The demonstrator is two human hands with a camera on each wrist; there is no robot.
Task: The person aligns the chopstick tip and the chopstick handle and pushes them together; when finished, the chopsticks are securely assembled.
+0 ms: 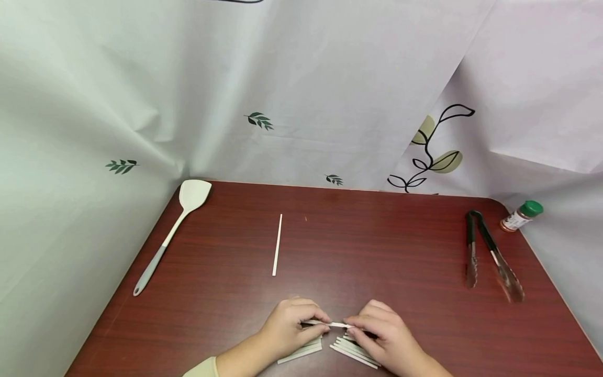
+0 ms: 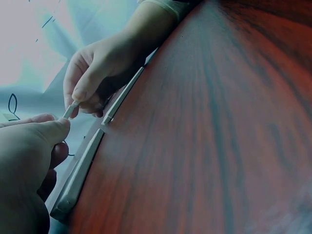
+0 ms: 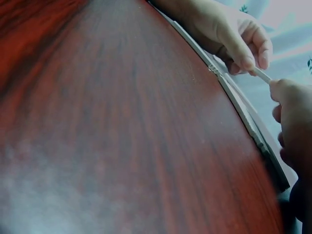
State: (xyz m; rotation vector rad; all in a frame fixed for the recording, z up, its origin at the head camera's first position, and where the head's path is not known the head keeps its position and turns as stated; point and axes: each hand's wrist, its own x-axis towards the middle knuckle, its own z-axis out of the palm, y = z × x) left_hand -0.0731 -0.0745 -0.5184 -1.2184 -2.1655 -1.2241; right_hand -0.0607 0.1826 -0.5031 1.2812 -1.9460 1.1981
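Both hands pinch one thin white stick (image 1: 338, 324) between thumb and fingers, just above the table near its front. My left hand (image 1: 294, 325) has the left end; my right hand (image 1: 383, 332) has the right. The stretch of stick between the fingertips is short, and the rest is hidden by the fingers. Beneath the left hand lies a group of several pale sticks (image 1: 301, 354), and a second group of pale sticks (image 1: 354, 352) lies under the right hand. In the left wrist view the pinched stick (image 2: 69, 110) shows between both thumbs.
A single white stick (image 1: 277, 245) lies farther back on the dark red table (image 1: 377, 246). At the left edge is a white spatula (image 1: 171, 230) with a grey handle. Metal tongs (image 1: 494, 256) and a green-capped shaker bottle (image 1: 522, 215) are at the right. Patterned white cloth (image 1: 301, 78) hangs behind.
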